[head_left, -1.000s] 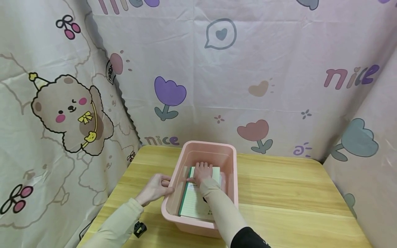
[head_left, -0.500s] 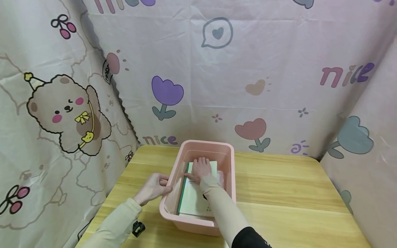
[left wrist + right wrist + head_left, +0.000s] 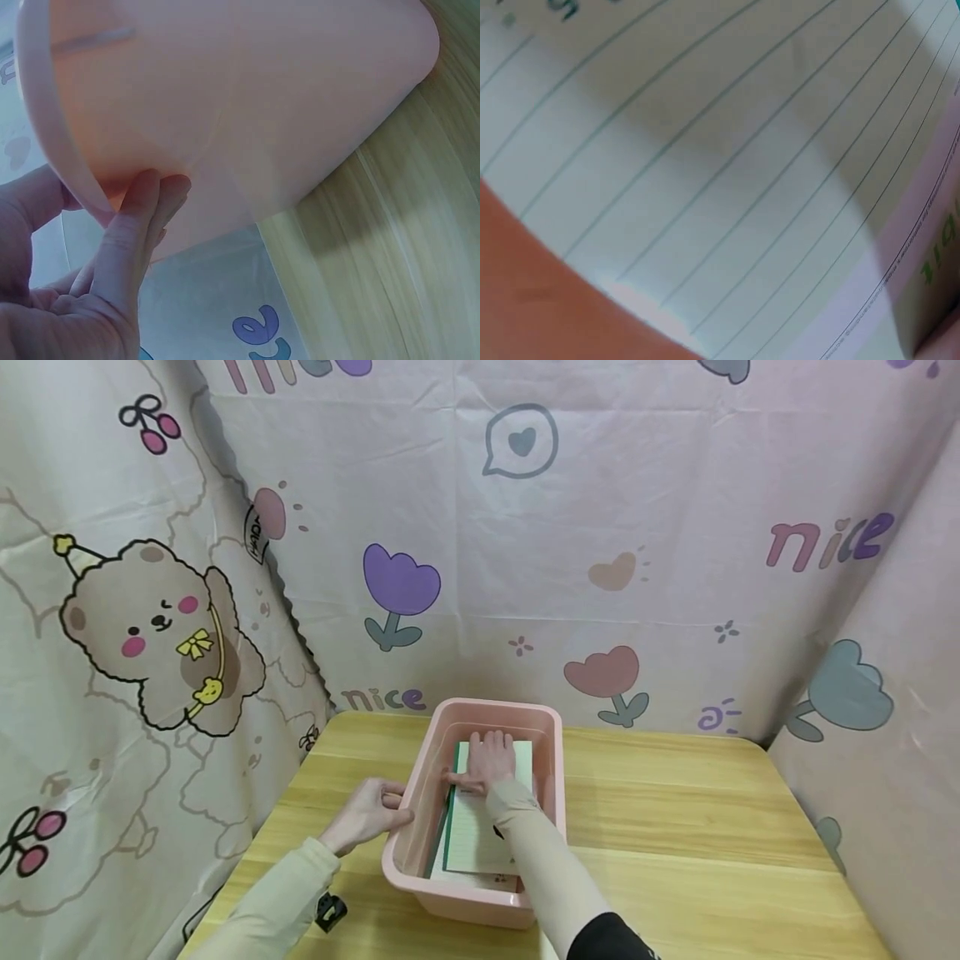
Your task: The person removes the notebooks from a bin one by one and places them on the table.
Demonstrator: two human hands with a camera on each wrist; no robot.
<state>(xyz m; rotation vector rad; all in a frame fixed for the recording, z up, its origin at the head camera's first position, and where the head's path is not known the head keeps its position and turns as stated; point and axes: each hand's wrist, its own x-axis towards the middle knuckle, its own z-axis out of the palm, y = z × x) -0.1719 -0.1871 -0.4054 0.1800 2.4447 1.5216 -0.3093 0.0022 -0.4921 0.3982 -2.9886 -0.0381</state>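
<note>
Rectangular pink plastic tub (image 3: 465,908), rounded corners, on wood-grain counter (image 3: 690,818); inside lies lined pale-green paper notebook (image 3: 474,833), green-edged at nine o'clock. Left grip (image 3: 367,816) pinches tub's rim at nine o'clock; right grip (image 3: 491,765), fingers outstretched, rests on notebook's twelve-o'clock end.

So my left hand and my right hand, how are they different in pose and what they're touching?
The left hand pinches the pink bin at its rim, while the right hand lies on the lined notebook. The left hand is at the bin's side; the right hand reaches inside. The right hand looks outstretched, the left hand closed on the rim. Both come out of cream sleeves.
</note>
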